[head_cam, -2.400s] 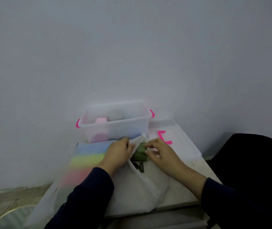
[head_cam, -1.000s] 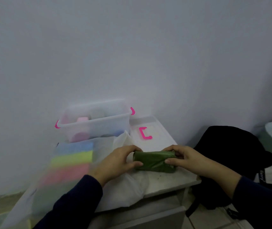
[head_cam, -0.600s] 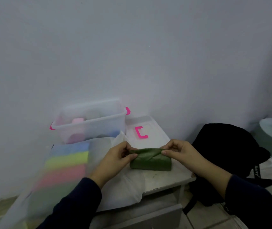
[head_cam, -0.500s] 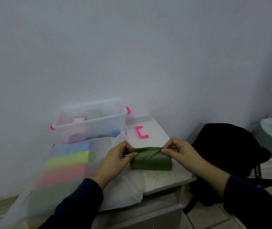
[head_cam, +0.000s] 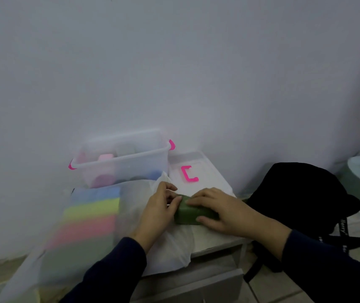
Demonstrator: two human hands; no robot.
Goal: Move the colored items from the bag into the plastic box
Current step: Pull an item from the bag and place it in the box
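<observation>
Both hands (head_cam: 225, 209) on green bundle (head_cam: 188, 214); box (head_cam: 121, 159) behind

A: Any readable text?
B: Only on the black bag (head_cam: 301, 193) at right. Its strap (head_cam: 343, 230) carries white letters running lengthwise.
A: What do they say?
B: Upper bit looks like "llerry", start cut off, not sure of it. Lower on the strap maybe "Be", too small and blurred to confirm.
A: Plastic box (head_cam: 122, 158)? Its lid (head_cam: 196, 171)?
B: No lettering I can read there. Pink clips only, no print.
A: White bag (head_cam: 135, 193)?
B: Nothing legible.
</observation>
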